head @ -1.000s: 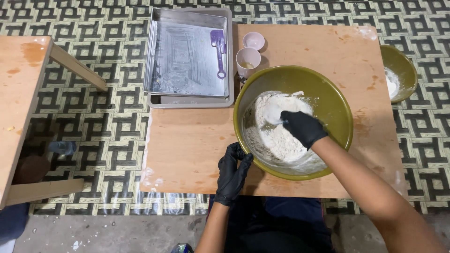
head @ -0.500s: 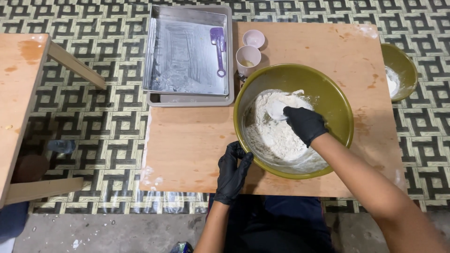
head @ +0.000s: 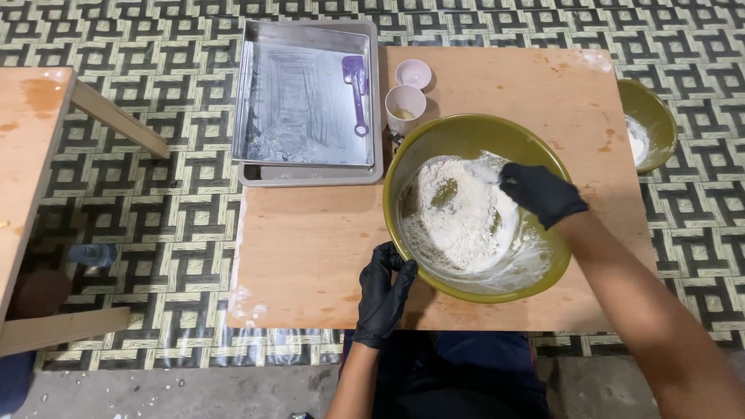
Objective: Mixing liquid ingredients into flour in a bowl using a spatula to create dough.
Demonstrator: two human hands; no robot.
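Note:
A large olive-green bowl [head: 466, 132] stands on a low wooden board [head: 310, 248] and holds a heap of white flour [head: 458, 213]. My right hand [head: 542, 192], in a black glove, is inside the bowl at its right side, closed on a white utensil whose end shows at the flour's upper edge. My left hand [head: 384, 291], also black-gloved, grips the bowl's near-left rim from outside.
A metal baking tray [head: 306, 93] with a purple spatula [head: 357, 93] lies at the board's far left. Two small white cups [head: 405, 101] stand behind the bowl. A second green bowl [head: 652, 116] sits at the right edge. A wooden table [head: 31, 155] is to the left.
My right hand has moved from the middle of the flour toward the bowl's right side. My left hand has stayed on the rim.

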